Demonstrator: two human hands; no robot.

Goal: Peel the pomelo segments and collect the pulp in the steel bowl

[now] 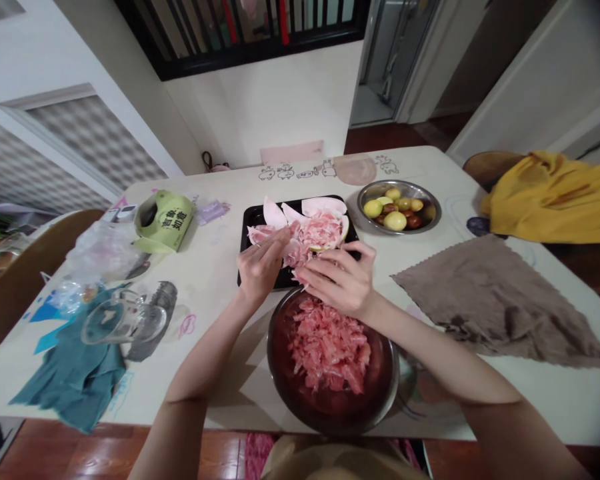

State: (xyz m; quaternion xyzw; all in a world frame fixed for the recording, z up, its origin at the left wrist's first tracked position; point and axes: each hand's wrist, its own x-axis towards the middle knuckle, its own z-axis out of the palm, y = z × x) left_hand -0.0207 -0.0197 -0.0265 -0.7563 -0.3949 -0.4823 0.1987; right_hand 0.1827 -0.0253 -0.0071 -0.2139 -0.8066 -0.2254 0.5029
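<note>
My left hand and my right hand are both closed on a pink piece of pomelo, held between them just above the far rim of a steel bowl. That steel bowl sits at the table's near edge and holds a heap of peeled pink pomelo flesh. Behind my hands lies a black tray with pomelo peel and pith piled on it.
A small steel bowl of round fruits stands right of the tray. A brown cloth lies at right, a yellow cloth on a chair. At left are a glass jug, teal cloth, plastic bags and a green tissue box.
</note>
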